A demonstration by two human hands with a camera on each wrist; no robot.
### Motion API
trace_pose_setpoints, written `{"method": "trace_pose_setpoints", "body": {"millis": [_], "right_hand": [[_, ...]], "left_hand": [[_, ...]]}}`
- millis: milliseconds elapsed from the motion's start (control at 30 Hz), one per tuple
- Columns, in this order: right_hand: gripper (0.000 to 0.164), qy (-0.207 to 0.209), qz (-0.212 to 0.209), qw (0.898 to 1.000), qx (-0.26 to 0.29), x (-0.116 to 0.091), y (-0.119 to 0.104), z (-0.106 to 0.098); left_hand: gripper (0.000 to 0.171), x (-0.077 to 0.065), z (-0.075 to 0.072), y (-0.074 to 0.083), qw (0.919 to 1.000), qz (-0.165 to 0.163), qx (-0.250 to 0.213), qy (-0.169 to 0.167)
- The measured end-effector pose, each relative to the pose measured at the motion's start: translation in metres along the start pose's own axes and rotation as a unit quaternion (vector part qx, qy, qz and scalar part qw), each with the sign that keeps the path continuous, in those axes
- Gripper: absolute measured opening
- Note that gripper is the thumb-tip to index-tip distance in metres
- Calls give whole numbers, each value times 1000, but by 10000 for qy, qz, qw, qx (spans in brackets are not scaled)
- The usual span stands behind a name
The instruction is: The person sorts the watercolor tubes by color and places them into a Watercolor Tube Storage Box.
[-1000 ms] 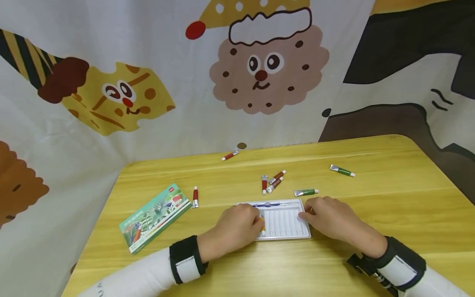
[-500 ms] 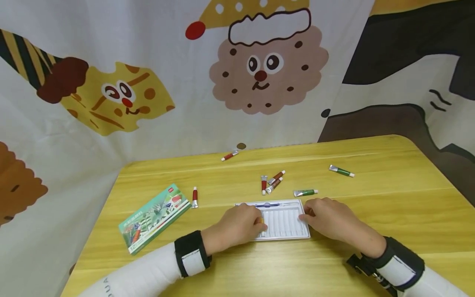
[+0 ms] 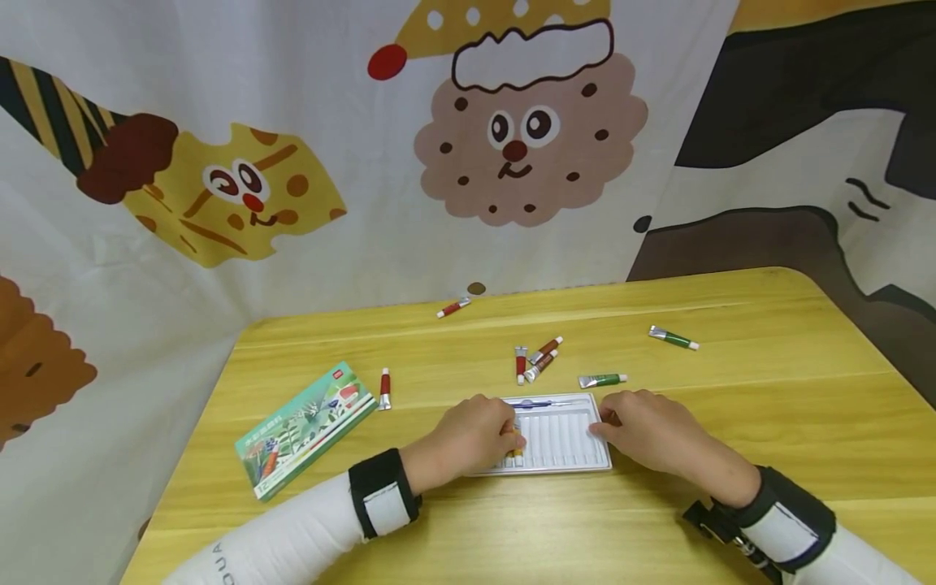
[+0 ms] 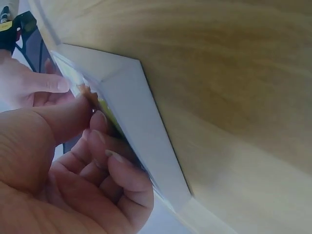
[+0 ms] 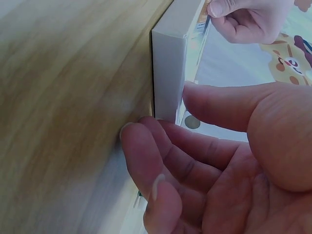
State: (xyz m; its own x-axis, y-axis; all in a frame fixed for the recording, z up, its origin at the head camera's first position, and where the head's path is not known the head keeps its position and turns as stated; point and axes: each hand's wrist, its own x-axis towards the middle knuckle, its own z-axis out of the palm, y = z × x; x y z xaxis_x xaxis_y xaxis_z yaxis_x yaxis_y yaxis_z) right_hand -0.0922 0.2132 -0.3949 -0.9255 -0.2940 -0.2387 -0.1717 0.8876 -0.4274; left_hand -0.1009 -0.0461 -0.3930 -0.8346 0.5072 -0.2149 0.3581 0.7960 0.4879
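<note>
A white plastic paint tray (image 3: 563, 439) with ridged slots lies on the table between my hands. My left hand (image 3: 474, 435) is over the tray's left end, thumb and fingers pinching a small orange-brown paint tube (image 4: 87, 92), mostly hidden by the fingers. A yellow paint tube (image 3: 518, 458) shows in a slot below the thumb. My right hand (image 3: 651, 428) holds the tray's right edge, the thumb (image 5: 214, 105) on the rim and the fingers against the outer side wall. A blue paintbrush (image 3: 537, 404) lies along the tray's far edge.
Beyond the tray lie a dark red tube (image 3: 521, 366), two brown tubes (image 3: 543, 363) and a green tube (image 3: 603, 380). Another green tube (image 3: 673, 338) is farther right; red tubes (image 3: 385, 388) lie left and back. A green paint box (image 3: 307, 431) stands left. A printed curtain (image 3: 366, 268) hangs behind.
My left hand has shifted slightly right and toward me over the tray, and more of the yellow tube's end shows below the thumb. The right hand keeps its place at the edge.
</note>
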Motion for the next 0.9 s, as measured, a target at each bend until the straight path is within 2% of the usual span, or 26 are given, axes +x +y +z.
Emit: {"method": "trace_pose_setpoints", "body": {"millis": [467,667,900], "right_hand": [[16,-13,-11,10000,-7,0,0,-1],[16,-60,29,10000,-1,2,0,-1],[16,-62,46,10000,26,2,0,-1]], "left_hand": [[40,4,3,-2,9984,-380,-427,-38],[38,5,3,-2,9990,-318,-329,7],[34,5,2,-2,9984,-410,-396,-30]]}}
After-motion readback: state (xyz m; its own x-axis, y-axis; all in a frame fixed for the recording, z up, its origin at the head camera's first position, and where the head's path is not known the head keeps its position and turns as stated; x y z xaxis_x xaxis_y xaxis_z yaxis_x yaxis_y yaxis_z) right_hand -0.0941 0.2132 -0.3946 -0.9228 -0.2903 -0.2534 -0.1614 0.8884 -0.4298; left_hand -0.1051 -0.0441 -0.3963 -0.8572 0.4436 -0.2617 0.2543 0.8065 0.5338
